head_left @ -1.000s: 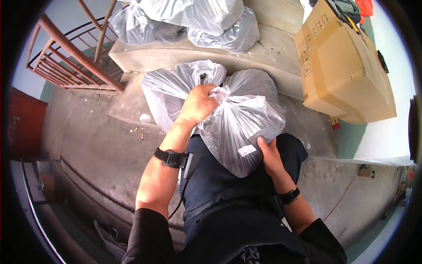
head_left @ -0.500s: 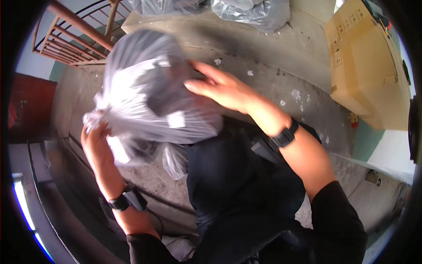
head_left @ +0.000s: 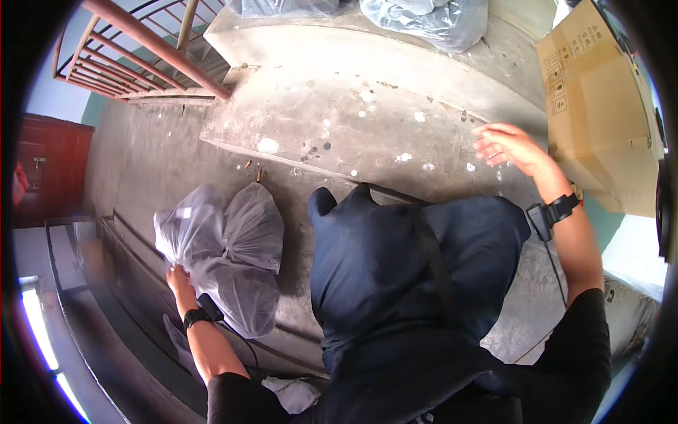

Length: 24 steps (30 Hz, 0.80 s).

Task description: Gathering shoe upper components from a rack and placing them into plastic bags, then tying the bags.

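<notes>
My left hand [head_left: 181, 280] is closed on the gathered neck of a filled, greyish translucent plastic bag [head_left: 189, 220], low on the left near the floor. Two more filled bags crowd against it: a second bag [head_left: 256, 220] to its right and a third bag [head_left: 244, 297] on the near side. What they contain is hidden by the cloudy plastic. Out to the right, my right hand [head_left: 510, 147] hangs in the air over the concrete step, its fingers loosely stretched and holding nothing. The nearest thing to it is a large cardboard box [head_left: 600, 106].
Concrete steps [head_left: 318, 106] rise in front, with more filled plastic bags [head_left: 427, 21] on the upper one. A reddish metal railing [head_left: 152, 53] stands far left, above a dark red door [head_left: 53, 169]. My dark-clothed knees [head_left: 417, 261] fill the middle.
The bag that both hands held up at chest level is down on the left beside the other bags. My right hand has come off it and swung far right.
</notes>
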{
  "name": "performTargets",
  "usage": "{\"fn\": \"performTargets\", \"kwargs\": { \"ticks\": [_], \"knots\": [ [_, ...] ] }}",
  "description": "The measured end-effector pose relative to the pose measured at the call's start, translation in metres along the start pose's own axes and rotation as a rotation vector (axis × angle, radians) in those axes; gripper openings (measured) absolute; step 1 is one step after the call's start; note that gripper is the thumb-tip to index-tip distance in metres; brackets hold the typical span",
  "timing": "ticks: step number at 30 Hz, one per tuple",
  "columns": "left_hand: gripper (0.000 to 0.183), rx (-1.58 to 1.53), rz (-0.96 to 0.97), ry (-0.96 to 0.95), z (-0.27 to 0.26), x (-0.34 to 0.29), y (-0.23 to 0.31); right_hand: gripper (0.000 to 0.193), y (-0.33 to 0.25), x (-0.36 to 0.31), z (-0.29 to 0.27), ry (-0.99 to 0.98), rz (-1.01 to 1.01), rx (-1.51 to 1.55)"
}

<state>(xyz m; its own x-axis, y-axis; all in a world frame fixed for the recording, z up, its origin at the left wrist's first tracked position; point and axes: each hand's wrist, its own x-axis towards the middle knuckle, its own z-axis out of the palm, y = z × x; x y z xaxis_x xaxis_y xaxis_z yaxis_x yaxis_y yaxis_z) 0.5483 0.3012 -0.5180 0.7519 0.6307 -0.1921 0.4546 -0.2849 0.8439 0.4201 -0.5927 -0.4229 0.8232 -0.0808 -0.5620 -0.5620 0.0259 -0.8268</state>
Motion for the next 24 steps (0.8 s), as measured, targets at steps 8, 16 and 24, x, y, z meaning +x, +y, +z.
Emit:
{"fn": "performTargets", "kwargs": {
  "ticks": [8, 16, 24],
  "knots": [
    [0.068, 0.534, 0.279, 0.299, 0.184, -0.041, -0.02, 0.032, -0.097, -0.016, 0.008, 0.047, -0.053, -0.442],
    [0.048, -0.364, 0.435, -0.689, 0.341, -0.169, 0.16, 0.024, -0.169, 0.033, 0.04, 0.219, -0.586, -0.371],
    [0.036, -0.372, 0.812, -0.921, 0.327, -0.262, 0.295, 0.042, -0.244, 0.064, 0.047, 0.77, -1.319, -0.246]
  ]
}}
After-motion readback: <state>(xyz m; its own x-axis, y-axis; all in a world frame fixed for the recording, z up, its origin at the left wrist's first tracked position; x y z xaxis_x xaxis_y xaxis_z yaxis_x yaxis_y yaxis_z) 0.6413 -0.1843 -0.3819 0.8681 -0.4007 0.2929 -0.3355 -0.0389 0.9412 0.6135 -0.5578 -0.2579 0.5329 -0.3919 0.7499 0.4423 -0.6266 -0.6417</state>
